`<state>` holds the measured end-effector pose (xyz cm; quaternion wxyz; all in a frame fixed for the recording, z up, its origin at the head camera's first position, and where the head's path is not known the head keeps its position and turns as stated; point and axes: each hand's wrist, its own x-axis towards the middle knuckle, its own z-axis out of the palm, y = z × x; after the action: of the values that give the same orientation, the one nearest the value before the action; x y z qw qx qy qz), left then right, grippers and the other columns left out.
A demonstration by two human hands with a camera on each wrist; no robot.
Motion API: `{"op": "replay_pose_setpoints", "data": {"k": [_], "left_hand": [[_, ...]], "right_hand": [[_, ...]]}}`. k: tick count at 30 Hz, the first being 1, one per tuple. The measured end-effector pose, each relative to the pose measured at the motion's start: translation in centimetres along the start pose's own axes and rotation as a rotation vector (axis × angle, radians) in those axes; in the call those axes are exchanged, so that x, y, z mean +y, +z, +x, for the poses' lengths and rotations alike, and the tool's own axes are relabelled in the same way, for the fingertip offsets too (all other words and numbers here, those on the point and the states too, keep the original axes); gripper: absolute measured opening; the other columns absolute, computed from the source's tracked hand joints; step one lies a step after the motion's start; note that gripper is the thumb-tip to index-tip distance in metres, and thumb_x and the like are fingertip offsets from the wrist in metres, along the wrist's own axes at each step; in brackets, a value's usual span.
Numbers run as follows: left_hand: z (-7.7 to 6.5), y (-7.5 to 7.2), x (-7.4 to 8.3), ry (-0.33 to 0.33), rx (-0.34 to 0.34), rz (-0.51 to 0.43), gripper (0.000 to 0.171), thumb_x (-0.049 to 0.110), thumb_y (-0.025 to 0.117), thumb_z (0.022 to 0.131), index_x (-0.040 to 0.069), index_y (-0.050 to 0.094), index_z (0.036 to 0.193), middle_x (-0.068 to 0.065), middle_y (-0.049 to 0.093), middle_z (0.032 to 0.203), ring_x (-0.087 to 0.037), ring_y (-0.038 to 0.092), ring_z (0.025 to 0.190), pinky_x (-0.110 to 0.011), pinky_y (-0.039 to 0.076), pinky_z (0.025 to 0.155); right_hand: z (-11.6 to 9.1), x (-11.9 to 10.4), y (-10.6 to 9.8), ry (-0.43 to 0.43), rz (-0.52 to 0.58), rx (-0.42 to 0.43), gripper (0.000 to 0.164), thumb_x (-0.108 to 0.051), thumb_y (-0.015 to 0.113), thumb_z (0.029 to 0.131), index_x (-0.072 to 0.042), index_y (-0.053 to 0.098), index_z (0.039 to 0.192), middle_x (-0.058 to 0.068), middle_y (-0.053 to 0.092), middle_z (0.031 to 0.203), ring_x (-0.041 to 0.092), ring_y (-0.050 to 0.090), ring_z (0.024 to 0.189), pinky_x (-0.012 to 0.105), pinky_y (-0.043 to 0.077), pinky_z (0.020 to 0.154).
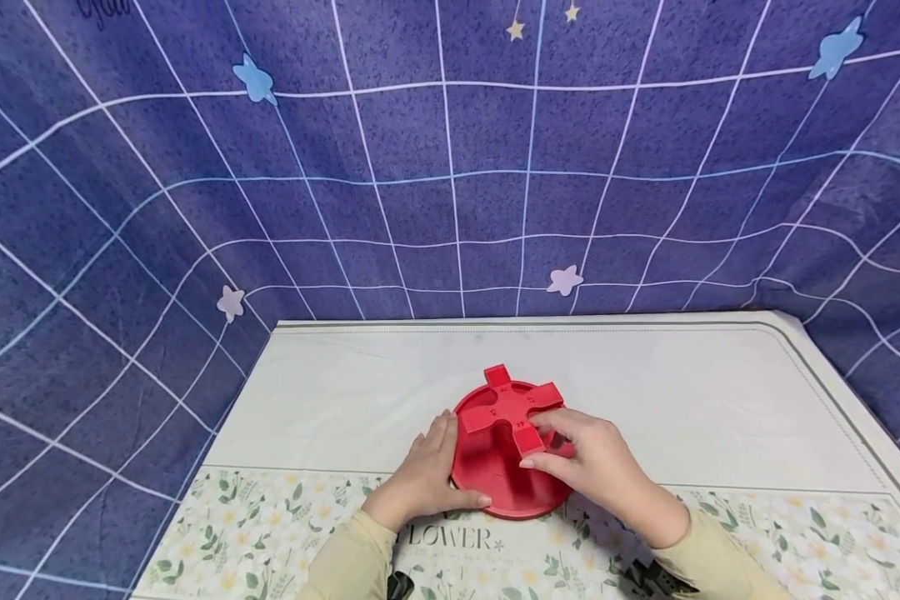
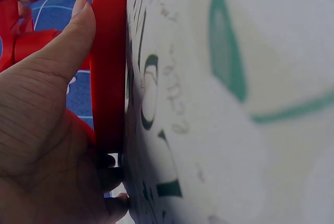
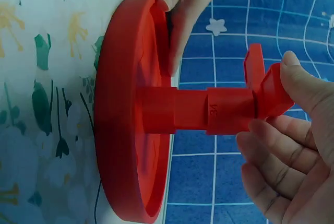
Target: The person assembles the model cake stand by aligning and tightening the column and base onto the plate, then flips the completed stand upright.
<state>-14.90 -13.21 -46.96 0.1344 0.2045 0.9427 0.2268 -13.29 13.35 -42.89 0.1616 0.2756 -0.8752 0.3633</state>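
Observation:
A round red base (image 1: 495,492) with a raised rim lies flat on the table. From its middle rises a red post (image 3: 190,110) in stepped sections, one marked 34. On top of the post sits a red cross-shaped piece (image 1: 512,406), with small marks on its arms. My left hand (image 1: 429,475) holds the base at its left side, the thumb lying over the near rim and the fingers along the outside. With thumb and fingers, my right hand (image 1: 596,458) pinches one arm of the cross; other fingertips are close beneath, by the post.
A white table cover (image 1: 330,392) has a flower-printed band (image 1: 270,533) along the near side, with lettering close to the base. Blue cloth (image 1: 487,208) with a white grid and stars hangs behind and at both sides.

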Motion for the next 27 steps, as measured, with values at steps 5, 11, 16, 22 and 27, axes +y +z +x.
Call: {"op": "replay_pose_setpoints", "data": {"k": [5,11,16,22,27], "left_hand": [[0.0,0.1,-0.1,-0.009,-0.005,-0.001,0.125,0.068,0.072,0.073,-0.001,0.008,0.155,-0.018,0.010,0.161,-0.032,0.006,0.148,-0.052,0.013,0.118],[0.1,-0.1,-0.1,0.003,0.000,-0.001,0.125,0.066,0.073,0.073,-0.003,0.008,0.154,-0.020,0.010,0.161,-0.034,0.007,0.148,-0.053,0.013,0.117],[0.1,0.0,-0.1,0.007,0.000,0.000,0.125,0.066,0.073,0.073,-0.003,0.009,0.155,-0.020,0.010,0.161,-0.034,0.007,0.148,-0.054,0.014,0.117],[0.0,0.0,0.0,0.005,-0.003,-0.011,0.125,0.066,0.073,0.072,-0.002,0.009,0.155,-0.020,0.011,0.161,-0.035,0.008,0.148,-0.054,0.014,0.117],[0.0,-0.1,0.0,-0.012,-0.010,0.005,0.125,0.066,0.073,0.072,-0.001,0.008,0.155,-0.019,0.010,0.161,-0.034,0.007,0.148,-0.053,0.013,0.117]], "right_hand": [[0.4,0.1,-0.7,0.000,0.001,0.031,0.046,-0.037,0.086,0.072,-0.013,0.073,0.109,-0.009,0.066,0.087,0.006,0.056,0.072,0.022,0.049,0.059],[1.7,1.4,-2.1,-0.028,0.006,0.149,0.028,-0.012,0.078,0.083,-0.010,0.072,0.110,-0.002,0.068,0.102,0.010,0.060,0.077,0.030,0.054,0.061],[2.2,3.0,-2.2,0.077,0.090,0.006,0.037,-0.005,0.064,0.093,-0.003,0.062,0.130,0.012,0.063,0.125,0.021,0.066,0.093,0.029,0.056,0.070],[1.5,4.1,-1.8,0.167,0.221,-0.064,0.035,-0.004,0.064,0.093,0.001,0.062,0.127,0.015,0.066,0.121,0.022,0.067,0.087,0.028,0.056,0.071],[0.8,3.8,-2.0,0.213,0.285,-0.064,0.031,-0.007,0.071,0.088,-0.001,0.067,0.118,0.007,0.071,0.104,0.019,0.066,0.080,0.027,0.055,0.068]]}}
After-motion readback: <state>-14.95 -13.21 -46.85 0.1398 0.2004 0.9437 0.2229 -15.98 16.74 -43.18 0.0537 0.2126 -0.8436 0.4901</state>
